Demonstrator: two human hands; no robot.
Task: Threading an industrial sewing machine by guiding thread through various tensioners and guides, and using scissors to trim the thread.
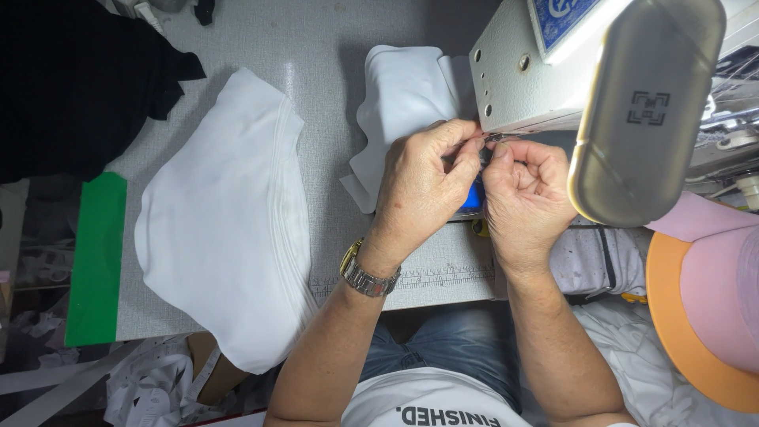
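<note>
Left hand [419,186] and right hand [526,194] pinched together at needle area of grey-white industrial sewing machine [522,79]; what they pinch too small to tell. Best kept steady, fingertips close.

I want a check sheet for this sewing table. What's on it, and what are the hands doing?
Surface: grey table with a ruler strip along the front edge and a green strip at the left end.
Job's things: sewing machine; small white cloth beside it.
Clutter: white fabric stack, black cloth, scraps on the floor.
Hands: left hand and right hand pinch together at the needle area; what they pinch is too small to tell.
Cables: nothing seen.
Surroundings: orange and pink discs at right.
</note>
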